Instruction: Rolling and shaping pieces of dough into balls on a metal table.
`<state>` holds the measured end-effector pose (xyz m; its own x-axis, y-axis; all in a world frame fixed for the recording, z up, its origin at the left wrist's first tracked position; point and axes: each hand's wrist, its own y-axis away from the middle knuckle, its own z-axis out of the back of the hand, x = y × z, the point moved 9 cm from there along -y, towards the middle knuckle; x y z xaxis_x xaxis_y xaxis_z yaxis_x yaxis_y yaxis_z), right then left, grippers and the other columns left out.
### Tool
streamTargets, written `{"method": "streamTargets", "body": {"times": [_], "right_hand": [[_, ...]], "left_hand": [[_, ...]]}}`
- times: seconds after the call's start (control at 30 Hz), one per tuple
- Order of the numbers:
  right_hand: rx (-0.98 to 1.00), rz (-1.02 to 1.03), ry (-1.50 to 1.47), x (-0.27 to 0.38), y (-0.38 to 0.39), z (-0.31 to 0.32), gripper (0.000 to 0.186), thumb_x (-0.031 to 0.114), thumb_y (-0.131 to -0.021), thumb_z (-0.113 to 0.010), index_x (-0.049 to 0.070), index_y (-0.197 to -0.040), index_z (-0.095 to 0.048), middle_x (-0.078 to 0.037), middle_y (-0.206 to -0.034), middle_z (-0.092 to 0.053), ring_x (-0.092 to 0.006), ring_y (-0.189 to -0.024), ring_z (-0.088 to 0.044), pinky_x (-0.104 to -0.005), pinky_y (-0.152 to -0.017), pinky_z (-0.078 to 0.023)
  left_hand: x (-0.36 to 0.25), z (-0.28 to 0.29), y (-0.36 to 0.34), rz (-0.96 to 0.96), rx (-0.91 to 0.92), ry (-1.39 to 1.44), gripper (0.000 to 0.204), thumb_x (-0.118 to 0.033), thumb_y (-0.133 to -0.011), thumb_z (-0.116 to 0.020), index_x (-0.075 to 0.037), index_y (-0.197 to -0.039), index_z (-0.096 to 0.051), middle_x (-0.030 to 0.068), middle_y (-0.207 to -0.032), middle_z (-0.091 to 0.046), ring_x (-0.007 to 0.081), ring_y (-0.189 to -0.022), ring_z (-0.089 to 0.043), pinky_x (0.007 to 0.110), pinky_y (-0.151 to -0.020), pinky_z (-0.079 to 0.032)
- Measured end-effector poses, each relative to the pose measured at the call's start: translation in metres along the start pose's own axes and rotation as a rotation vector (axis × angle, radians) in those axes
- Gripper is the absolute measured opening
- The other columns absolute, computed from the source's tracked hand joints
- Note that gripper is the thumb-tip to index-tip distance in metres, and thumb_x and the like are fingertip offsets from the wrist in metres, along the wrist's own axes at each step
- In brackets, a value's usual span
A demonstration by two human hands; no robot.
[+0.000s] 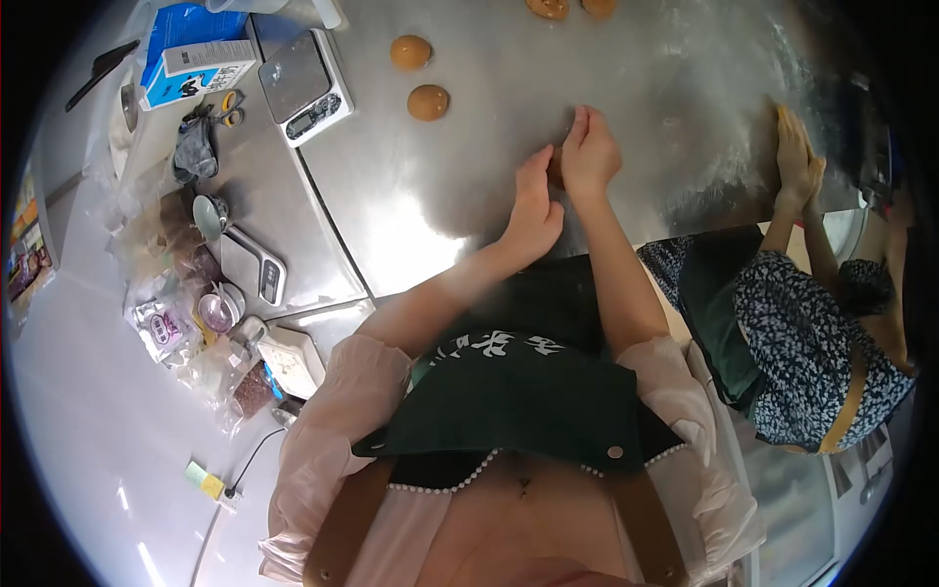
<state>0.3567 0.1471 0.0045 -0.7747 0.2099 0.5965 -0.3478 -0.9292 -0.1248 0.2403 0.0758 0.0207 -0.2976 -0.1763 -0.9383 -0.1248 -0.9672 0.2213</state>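
My left hand (534,213) and my right hand (591,157) are cupped toward each other above the steel table (489,127). Between them a brown dough ball (557,168) is pressed by both palms, mostly hidden by my fingers. To the left of my hands, two smooth round dough balls, a far one (411,52) and a nearer one (428,102), rest on the metal. At the far edge lie a glossy, uneven brown dough piece (548,8) and another dough ball (599,7), both partly cut off.
On the left stand a white digital scale (315,115), a blue-and-white carton (201,73), yellow-handled scissors (232,108) and a second scale (269,276). Bags and small bowls (221,308) crowd nearby. At the right, a co-worker's hands (800,166) meet over the floured table.
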Motion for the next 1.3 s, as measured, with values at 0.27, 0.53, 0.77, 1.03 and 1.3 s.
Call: {"method": "streamTargets", "body": {"times": [0.27,0.53,0.77,1.03,1.3], "right_hand": [[-0.045,0.070,0.014,-0.006,0.006,-0.001,0.019,0.023,-0.093,-0.052,0.012,-0.096,-0.067,-0.012,-0.078,-0.069,-0.0325,-0.068,-0.066,-0.0424,-0.060,-0.050],[0.031,-0.085,0.045,-0.017,0.014,0.003,0.021,0.027,-0.094,-0.052,0.012,-0.095,-0.067,-0.010,-0.075,-0.068,-0.0325,-0.065,-0.064,-0.0417,-0.058,-0.050],[-0.057,0.038,0.042,-0.005,0.011,0.010,0.021,0.026,-0.095,-0.051,0.012,-0.092,-0.066,-0.011,-0.073,-0.067,-0.0330,-0.064,-0.064,-0.0427,-0.057,-0.049],[-0.008,-0.065,0.078,-0.018,0.022,0.014,0.022,0.027,-0.095,-0.051,0.012,-0.095,-0.067,-0.012,-0.079,-0.069,-0.0340,-0.067,-0.065,-0.0424,-0.059,-0.050],[-0.084,-0.095,-0.171,-0.028,0.042,0.026,0.020,0.023,-0.094,-0.053,0.010,-0.099,-0.067,-0.013,-0.084,-0.069,-0.0338,-0.072,-0.066,-0.0400,-0.065,-0.052]], "left_hand": [[0.023,0.003,-0.013,0.040,-0.012,-0.001,0.070,0.008,-0.075,-0.044,0.003,-0.142,-0.024,0.0238,-0.139,-0.032,0.0366,-0.133,-0.030,0.041,-0.113,-0.024],[0.005,-0.006,0.014,-0.103,-0.083,0.006,0.069,0.009,-0.074,-0.043,0.003,-0.141,-0.027,0.0231,-0.137,-0.035,0.0359,-0.130,-0.035,0.040,-0.112,-0.026],[0.032,0.000,-0.013,0.088,0.035,0.063,0.067,0.010,-0.074,-0.042,0.003,-0.140,-0.030,0.0230,-0.136,-0.037,0.0350,-0.129,-0.036,0.040,-0.110,-0.030],[0.017,-0.002,0.007,0.006,-0.031,0.069,0.070,0.012,-0.071,-0.041,0.002,-0.139,-0.031,0.0226,-0.136,-0.038,0.0359,-0.132,-0.036,0.040,-0.111,-0.028],[0.005,-0.016,0.016,-0.022,0.100,0.034,0.070,0.011,-0.071,-0.044,0.001,-0.139,-0.032,0.0213,-0.137,-0.038,0.0353,-0.132,-0.035,0.040,-0.111,-0.027]]}}
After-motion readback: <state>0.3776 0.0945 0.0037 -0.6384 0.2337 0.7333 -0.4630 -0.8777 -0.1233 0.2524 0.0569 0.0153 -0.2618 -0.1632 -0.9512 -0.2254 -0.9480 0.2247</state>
